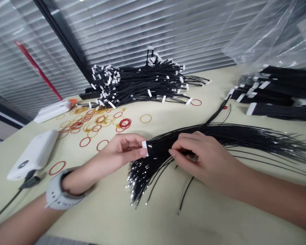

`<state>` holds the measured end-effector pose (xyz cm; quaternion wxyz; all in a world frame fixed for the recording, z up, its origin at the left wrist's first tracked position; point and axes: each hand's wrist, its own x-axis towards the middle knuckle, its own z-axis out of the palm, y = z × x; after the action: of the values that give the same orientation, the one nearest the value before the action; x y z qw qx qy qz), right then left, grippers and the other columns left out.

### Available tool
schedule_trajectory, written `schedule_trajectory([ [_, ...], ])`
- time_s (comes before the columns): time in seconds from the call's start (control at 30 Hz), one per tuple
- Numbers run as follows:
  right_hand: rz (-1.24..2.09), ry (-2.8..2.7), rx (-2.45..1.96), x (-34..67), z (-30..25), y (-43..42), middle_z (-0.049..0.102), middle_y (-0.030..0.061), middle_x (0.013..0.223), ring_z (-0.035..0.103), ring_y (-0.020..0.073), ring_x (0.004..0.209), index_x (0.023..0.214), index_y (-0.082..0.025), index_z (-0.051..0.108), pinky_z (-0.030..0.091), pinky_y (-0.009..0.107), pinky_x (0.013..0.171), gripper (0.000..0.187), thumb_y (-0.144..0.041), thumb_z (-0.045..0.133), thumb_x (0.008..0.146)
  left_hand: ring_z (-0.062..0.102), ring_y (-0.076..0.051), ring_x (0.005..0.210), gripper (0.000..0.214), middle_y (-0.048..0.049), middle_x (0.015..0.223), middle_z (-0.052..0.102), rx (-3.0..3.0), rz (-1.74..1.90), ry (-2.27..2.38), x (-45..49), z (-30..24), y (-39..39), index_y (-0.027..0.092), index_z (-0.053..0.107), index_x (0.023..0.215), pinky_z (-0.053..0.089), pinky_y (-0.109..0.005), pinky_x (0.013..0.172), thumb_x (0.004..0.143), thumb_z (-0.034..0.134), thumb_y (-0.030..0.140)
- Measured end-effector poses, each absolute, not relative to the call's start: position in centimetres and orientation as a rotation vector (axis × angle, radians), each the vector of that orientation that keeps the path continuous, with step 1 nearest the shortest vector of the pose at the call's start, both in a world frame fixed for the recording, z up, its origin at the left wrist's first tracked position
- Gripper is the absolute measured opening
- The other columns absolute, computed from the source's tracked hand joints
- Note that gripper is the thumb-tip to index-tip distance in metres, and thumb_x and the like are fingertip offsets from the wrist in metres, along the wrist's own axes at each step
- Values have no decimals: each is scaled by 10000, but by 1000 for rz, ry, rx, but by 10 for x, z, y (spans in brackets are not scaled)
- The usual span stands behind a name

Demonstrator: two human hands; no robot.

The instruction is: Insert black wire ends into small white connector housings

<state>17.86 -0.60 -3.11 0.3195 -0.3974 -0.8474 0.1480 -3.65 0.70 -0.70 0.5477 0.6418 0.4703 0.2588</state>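
Note:
Between the thumb and fingers of my left hand (124, 149) is a small white connector (145, 148), with black wires running from it to the right. My right hand (199, 156) is closed in a pinch over the black wires, just right of the connector. Its fingertips press together there, and whether they grip one wire or more is hidden. Beneath both hands lies a long bundle of loose black wires (234, 134) with shiny metal terminals at its ends. A few single wires stick out toward the front of the table.
Behind is a heap of black cables with white connectors (142, 81). Red and yellow rubber bands (100, 119) lie scattered at left, near two white power banks (33, 154). More cable bundles (283, 92) sit at right beside clear plastic (272, 37). Window blinds stand behind the table.

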Motion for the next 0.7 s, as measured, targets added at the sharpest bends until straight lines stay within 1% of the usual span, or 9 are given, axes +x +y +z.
schedule_trajectory([
  [0.13,373,-2233,-1017,178,-32,-7,517,-47,600,415,72,541,659,-165,538,316,253,597,161,-147,478,808,527,-58,634,21,35,674,593,1505,634,1102,-34,-6,8,144,621,755,410,-146,593,739,633,148],
  [0.3,397,-2224,-985,178,-33,-6,518,-50,609,415,67,538,665,-162,527,305,263,620,154,-149,473,809,532,-53,623,40,40,667,604,1493,645,1090,-36,-6,8,150,631,759,416,-136,581,727,643,129],
  [0.7,440,-2204,-1003,178,-33,-8,532,-56,597,419,66,531,652,-170,537,310,260,619,153,-155,486,795,532,-51,609,63,40,667,618,1530,619,1113,-36,-8,7,159,638,769,412,-131,563,711,661,153],
])
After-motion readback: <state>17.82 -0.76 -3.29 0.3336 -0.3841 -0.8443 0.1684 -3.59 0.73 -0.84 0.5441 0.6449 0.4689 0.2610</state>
